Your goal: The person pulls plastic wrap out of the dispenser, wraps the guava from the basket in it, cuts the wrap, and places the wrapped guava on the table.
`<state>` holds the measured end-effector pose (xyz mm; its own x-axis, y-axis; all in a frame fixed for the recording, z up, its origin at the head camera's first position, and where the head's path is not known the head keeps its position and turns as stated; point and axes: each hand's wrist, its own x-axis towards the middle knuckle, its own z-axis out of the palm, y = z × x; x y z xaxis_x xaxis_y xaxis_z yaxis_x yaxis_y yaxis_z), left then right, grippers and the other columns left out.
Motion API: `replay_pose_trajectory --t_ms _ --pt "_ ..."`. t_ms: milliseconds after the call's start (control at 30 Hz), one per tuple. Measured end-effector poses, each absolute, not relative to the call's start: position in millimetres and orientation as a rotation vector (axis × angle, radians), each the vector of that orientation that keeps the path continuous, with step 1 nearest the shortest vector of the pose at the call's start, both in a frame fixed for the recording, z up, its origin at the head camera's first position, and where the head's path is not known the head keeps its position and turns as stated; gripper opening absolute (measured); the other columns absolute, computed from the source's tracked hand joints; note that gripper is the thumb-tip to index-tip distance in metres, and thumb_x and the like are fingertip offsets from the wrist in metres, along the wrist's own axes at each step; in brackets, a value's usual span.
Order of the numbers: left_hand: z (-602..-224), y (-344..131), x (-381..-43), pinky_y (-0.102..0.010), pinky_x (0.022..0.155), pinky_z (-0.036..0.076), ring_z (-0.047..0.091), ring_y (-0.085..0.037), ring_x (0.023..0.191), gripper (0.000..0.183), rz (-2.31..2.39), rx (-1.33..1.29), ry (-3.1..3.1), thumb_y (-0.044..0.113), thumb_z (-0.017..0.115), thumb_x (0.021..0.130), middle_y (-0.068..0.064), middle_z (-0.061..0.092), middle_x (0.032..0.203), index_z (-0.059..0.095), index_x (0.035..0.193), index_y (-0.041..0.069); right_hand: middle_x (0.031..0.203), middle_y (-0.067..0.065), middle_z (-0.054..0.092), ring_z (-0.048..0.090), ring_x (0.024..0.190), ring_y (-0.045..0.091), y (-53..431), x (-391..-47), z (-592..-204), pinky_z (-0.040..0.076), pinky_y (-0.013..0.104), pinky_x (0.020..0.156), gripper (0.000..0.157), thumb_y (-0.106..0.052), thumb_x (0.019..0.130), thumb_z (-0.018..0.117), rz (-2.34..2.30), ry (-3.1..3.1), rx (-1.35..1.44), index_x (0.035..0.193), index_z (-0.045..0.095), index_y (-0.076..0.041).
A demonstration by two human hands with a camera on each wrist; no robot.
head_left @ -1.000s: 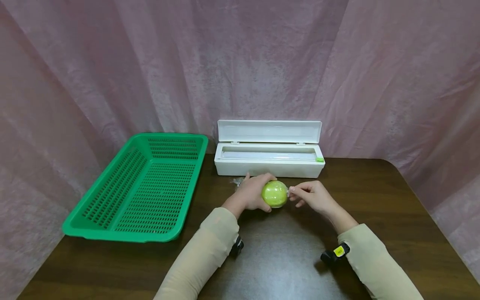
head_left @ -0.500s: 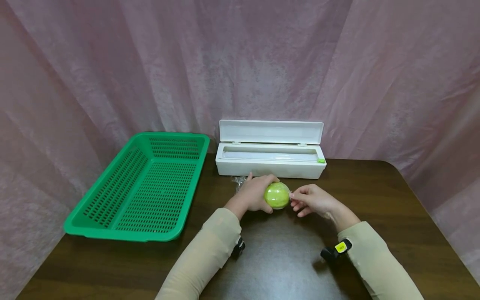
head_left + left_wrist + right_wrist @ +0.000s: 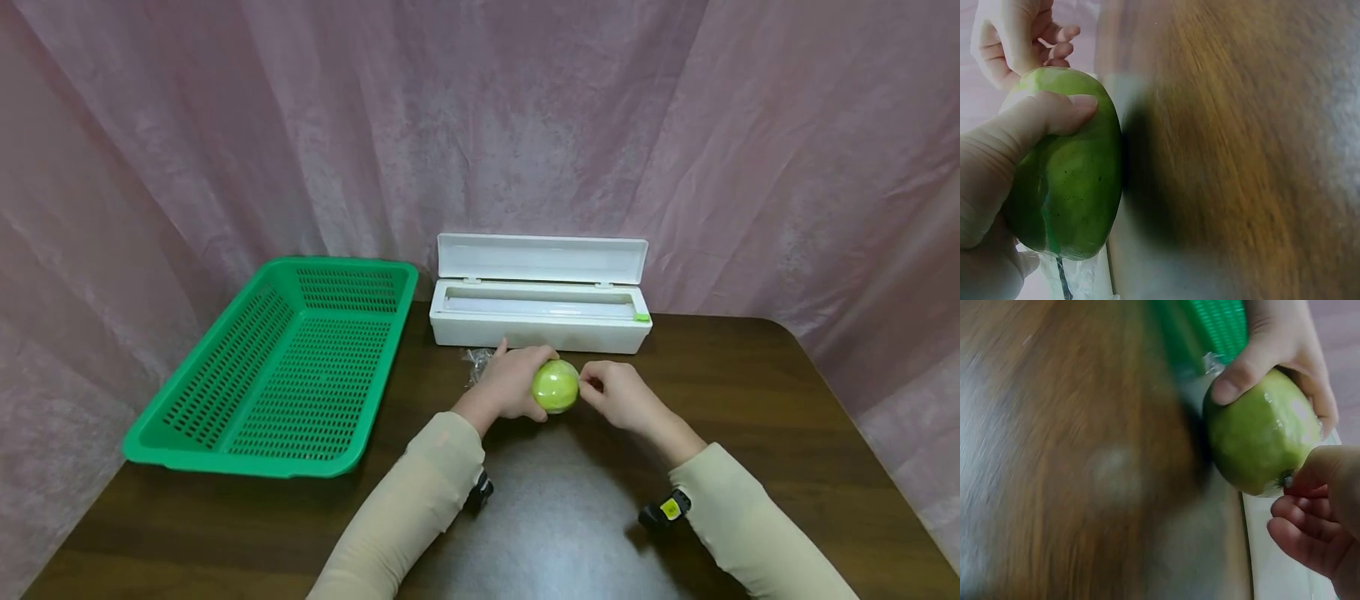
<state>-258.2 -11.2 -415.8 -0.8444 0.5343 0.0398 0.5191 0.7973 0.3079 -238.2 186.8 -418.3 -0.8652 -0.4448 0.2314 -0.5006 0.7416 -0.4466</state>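
Observation:
A round green fruit (image 3: pixel 556 386) with fine specks, apple-like, is covered in clear plastic wrap. My left hand (image 3: pixel 512 385) grips it from the left, the thumb lying across its side in both wrist views. A dark stem (image 3: pixel 1063 278) sticks out at one end, with loose wrap around it. At the other end, my right hand (image 3: pixel 618 393) pinches a twisted tip of plastic wrap (image 3: pixel 1287 481) between thumb and forefinger. Its other fingers are loosely curled. From the head view, the pinched tip is hidden behind the fingers.
Behind the hands, a white wrap dispenser box (image 3: pixel 540 337) has its lid raised and a film roll inside. To the left lies a green perforated basket (image 3: pixel 405 308). A crumpled piece of clear film (image 3: pixel 477 360) lies by the left hand on the brown table (image 3: pixel 780 400).
My right hand has turned at the wrist, its lower fingers spreading and then tucking under, while staying at the fruit's end. The left hand keeps its grip; the fruit sits nearly unmoved.

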Motion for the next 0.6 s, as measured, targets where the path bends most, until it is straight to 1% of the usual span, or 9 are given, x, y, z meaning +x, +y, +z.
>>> replay_pose_trajectory --t_ms 67,167,267,367,467,600 --pt "-413 -11 -259 -0.054 0.115 0.016 0.054 -0.017 0.117 0.079 0.471 0.860 2.937 0.034 0.088 0.060 0.006 0.058 0.125 0.047 0.127 0.024 0.067 -0.004 0.056 0.046 0.061 0.008 186 -238 -417 0.042 0.025 0.058 0.013 -0.004 0.084 0.061 0.660 -2.761 0.810 0.073 0.064 -0.010" --pt "-411 -12 -260 -0.055 0.115 0.015 0.054 -0.017 0.118 0.078 0.473 0.858 2.939 0.034 0.088 0.060 0.006 0.058 0.125 0.048 0.126 0.024 0.073 -0.001 0.063 0.052 0.066 0.010 187 -237 -415 0.047 0.028 0.061 0.010 -0.004 0.085 0.062 0.609 -2.715 0.838 0.078 0.068 -0.008" --pt "-412 -12 -261 -0.055 0.115 0.014 0.053 -0.016 0.119 0.079 0.493 0.833 2.934 0.034 0.088 0.061 0.006 0.057 0.127 0.047 0.127 0.024 0.080 0.003 0.069 0.060 0.073 0.013 191 -236 -415 0.051 0.031 0.065 0.008 -0.007 0.087 0.064 0.679 -2.727 0.824 0.085 0.071 -0.005" --pt "-415 -13 -261 -0.056 0.115 0.012 0.053 -0.017 0.121 0.081 0.530 0.811 2.906 0.034 0.088 0.061 0.006 0.056 0.129 0.046 0.129 0.024 0.085 0.004 0.071 0.063 0.077 0.013 195 -234 -418 0.052 0.030 0.068 0.010 -0.011 0.087 0.066 0.814 -2.781 0.756 0.092 0.072 -0.005" --pt "-417 -13 -260 -0.056 0.115 0.012 0.052 -0.017 0.121 0.082 0.549 0.799 2.891 0.034 0.088 0.061 0.005 0.056 0.130 0.045 0.130 0.025 0.084 0.005 0.071 0.063 0.073 0.013 197 -232 -421 0.052 0.026 0.063 0.011 -0.012 0.087 0.067 0.974 -2.817 0.669 0.094 0.069 -0.004" --pt "-417 -14 -260 -0.055 0.115 0.012 0.052 -0.016 0.122 0.083 0.534 0.791 2.902 0.035 0.088 0.061 0.006 0.056 0.131 0.045 0.131 0.026 0.082 0.007 0.068 0.060 0.064 0.013 195 -232 -423 0.051 0.023 0.055 0.009 -0.012 0.089 0.065 1.122 -2.812 0.591 0.092 0.066 -0.004"
